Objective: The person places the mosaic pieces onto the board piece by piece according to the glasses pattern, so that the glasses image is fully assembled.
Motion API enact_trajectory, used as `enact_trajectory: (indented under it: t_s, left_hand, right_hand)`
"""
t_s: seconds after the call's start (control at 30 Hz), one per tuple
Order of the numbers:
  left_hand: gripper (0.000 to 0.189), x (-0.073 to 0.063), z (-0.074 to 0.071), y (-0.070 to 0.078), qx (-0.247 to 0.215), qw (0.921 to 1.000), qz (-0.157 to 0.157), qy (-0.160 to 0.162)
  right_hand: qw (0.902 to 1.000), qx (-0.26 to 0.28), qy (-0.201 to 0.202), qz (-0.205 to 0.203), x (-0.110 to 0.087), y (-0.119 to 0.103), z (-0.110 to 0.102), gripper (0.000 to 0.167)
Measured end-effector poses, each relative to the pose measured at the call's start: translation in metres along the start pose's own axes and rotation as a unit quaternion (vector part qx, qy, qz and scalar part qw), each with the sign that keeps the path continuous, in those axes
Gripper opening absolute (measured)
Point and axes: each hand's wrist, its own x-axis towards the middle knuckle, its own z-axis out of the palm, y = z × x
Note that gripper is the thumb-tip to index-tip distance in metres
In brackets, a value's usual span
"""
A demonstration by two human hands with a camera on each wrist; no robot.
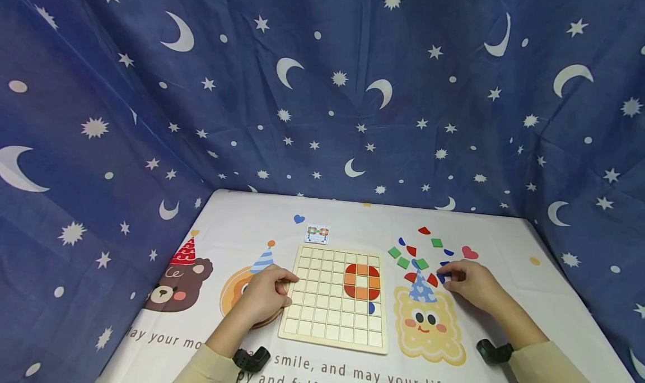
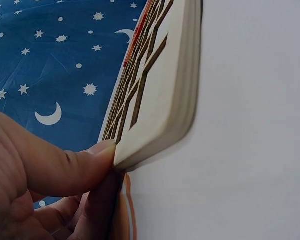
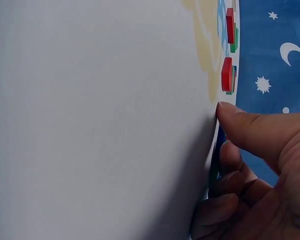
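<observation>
In the head view my left hand (image 1: pixel 265 294) grips the left edge of a pale wooden grid board (image 1: pixel 313 316). The left wrist view shows the thumb (image 2: pixel 85 170) pressed against the board's corner. A ring of red and orange pieces (image 1: pixel 361 269) fills part of the grid's right side, with one blue half-round piece (image 1: pixel 372 308) below it. Right of the board, my right hand (image 1: pixel 471 282) is low over the cloth, thumb and forefinger apart beside blue pieces (image 1: pixel 440 278). Whether those fingertips touch a piece is unclear; in the right wrist view the hand partly hides something blue (image 3: pixel 221 137).
Loose green squares (image 1: pixel 403 262), red quarter-rounds (image 1: pixel 424 230) and small blue pieces (image 1: pixel 401 241) are scattered beyond the right hand. A small pattern card (image 1: pixel 317 234) lies behind the board. The white printed cloth (image 1: pixel 171 349) ends at a blue star-patterned curtain (image 1: pixel 327 164).
</observation>
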Motion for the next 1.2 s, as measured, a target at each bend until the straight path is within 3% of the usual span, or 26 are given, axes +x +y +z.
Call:
enact_trajectory:
  t_s: [0.5,0.93,1.2]
  left_hand:
    - [0.046,0.0,0.001,0.0,0.001,1.0,0.004,0.0]
    - [0.047,-0.002,0.001,0.0,-0.002,1.0,0.002,-0.003]
    - [0.047,-0.001,0.001,0.0,-0.002,1.0,0.0,-0.003]
  right_hand:
    - [0.9996,0.02,0.008,-0.017,-0.007,-0.01,0.005,0.031]
    - [0.9969,0.075,-0.011,-0.021,-0.033,-0.062,0.028,0.028]
    - [0.9898,0.117,-0.044,-0.068,-0.051,-0.096,0.045,0.027]
